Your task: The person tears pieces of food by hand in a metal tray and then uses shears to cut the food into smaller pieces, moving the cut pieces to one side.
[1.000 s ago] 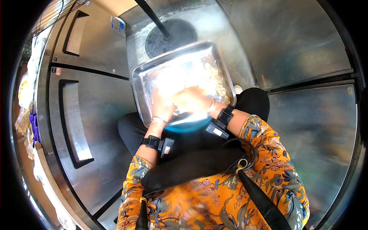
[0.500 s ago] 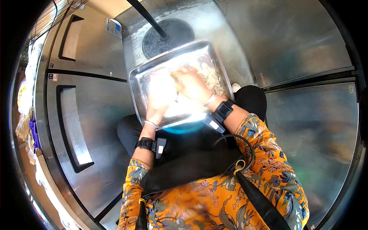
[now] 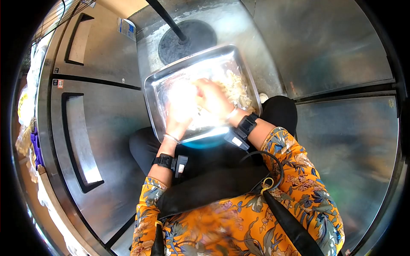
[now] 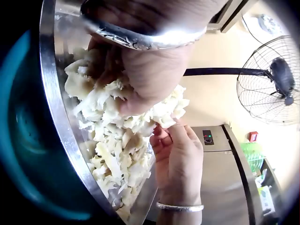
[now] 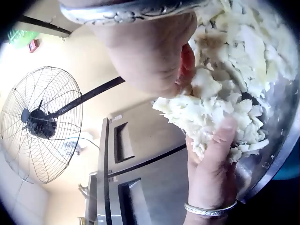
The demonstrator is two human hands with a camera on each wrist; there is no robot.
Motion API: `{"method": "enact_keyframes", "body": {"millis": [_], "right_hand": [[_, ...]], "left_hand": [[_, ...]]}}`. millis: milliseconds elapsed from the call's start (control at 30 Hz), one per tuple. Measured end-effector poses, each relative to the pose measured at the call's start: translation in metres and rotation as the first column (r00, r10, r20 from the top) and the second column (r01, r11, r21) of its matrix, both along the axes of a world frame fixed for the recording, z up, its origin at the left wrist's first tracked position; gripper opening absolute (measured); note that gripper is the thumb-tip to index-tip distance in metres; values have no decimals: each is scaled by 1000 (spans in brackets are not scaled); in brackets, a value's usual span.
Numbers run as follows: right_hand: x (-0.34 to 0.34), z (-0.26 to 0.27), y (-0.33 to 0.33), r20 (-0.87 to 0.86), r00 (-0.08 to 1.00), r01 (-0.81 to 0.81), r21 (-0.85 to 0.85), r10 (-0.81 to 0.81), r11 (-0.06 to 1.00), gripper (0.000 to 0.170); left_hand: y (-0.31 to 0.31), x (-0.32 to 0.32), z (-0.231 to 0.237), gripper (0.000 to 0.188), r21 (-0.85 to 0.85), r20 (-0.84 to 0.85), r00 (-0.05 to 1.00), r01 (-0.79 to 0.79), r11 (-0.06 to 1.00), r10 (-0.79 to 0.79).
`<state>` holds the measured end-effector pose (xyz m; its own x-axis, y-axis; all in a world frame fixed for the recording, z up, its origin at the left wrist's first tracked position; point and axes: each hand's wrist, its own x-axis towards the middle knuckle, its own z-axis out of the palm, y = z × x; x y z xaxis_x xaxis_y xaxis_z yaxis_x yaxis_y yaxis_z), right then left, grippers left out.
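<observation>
A metal tray [image 3: 148, 99] holds pale, shredded food pieces [image 3: 240, 88], mostly along its right side. The left hand [image 3: 178, 112] and right hand [image 3: 217, 101] are close together over the tray, partly washed out by glare. In the right wrist view the left hand [image 5: 213, 176] grips a clump of the pieces [image 5: 211, 112], its thumb lying on top. At the edge of that clump [image 4: 159, 110] in the left wrist view, the right hand [image 4: 180, 161] pinches with thumb and fingers. Something red [image 5: 186, 63] shows beside the right hand's fingers.
Under the tray is a blue-green basin [image 3: 205, 143], between the person's knees. A dark round stand base [image 3: 188, 42] with a pole is beyond the tray; the side views show a wire fan [image 5: 42, 123]. Steel cabinets [image 3: 113, 149] flank both sides.
Compared with a second ago, both hands are a little farther up the tray. The right hand has turned and its fingers point more upward beside the left hand.
</observation>
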<state>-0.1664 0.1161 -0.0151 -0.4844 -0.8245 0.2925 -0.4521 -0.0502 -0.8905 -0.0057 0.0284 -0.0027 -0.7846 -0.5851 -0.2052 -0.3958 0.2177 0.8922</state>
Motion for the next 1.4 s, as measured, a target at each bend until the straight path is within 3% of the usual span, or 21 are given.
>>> {"method": "enact_keyframes", "body": {"millis": [67,167,267,367,467,500,567,600,667,733,800,867,967,1067,1167,1267,1367,1400], "right_hand": [[-2,-6,-2,89,996,14,8,-15,1000,33],[-3,-1,-2,349,937,-25,18,17,1000,15],[-6,-11,-3,431,890,-200,76,149,977,36],[-3,-1,1,361,927,-128,41,104,991,32],[-1,13,7,-26,1000,-15,78,17,997,25],[0,14,8,-5,1000,-12,68,12,998,22],[-1,15,8,37,999,-1,46,0,999,16],[-2,16,8,92,995,-36,17,34,999,15],[-7,18,6,193,976,-98,-47,105,994,12],[-9,10,3,212,974,-89,23,82,996,10],[-9,5,4,210,974,-99,76,81,992,9],[-9,4,6,181,977,-129,109,108,986,10],[-6,-13,-1,196,977,-99,61,86,993,13],[-5,-5,0,327,943,37,58,-54,998,16],[-8,6,3,191,981,21,0,-21,1000,17],[-6,13,9,0,999,38,82,-39,996,16],[-7,14,12,212,977,-35,60,21,998,17],[-8,10,11,130,992,-7,56,0,998,12]], "left_hand": [[6,-6,16,76,-14,67,998,-9,1000,10],[10,-9,26,77,-43,116,993,-3,999,8],[4,-3,12,78,-63,31,999,26,998,-24],[10,-7,19,77,-76,90,996,-1,997,8],[15,-12,32,77,-171,165,986,8,985,21],[14,-11,28,77,-162,147,989,14,987,10],[12,-13,23,52,-280,28,999,23,960,-15],[17,-24,33,27,-401,-72,996,11,916,-43],[19,-33,43,11,-533,-153,981,21,846,-120],[18,-35,49,12,-567,-118,975,88,819,-186],[21,-37,66,59,-392,257,963,182,902,-82],[20,-41,71,89,-304,401,915,181,935,-47],[13,-46,59,93,-345,318,947,158,925,-44],[10,-47,57,94,-362,288,956,166,917,-59],[10,-46,56,90,-323,245,967,146,935,-66],[8,-47,55,86,-314,222,972,147,938,-78],[8,-46,56,84,-245,196,977,128,961,-80],[6,-44,51,85,-218,178,980,125,968,-87]]}}
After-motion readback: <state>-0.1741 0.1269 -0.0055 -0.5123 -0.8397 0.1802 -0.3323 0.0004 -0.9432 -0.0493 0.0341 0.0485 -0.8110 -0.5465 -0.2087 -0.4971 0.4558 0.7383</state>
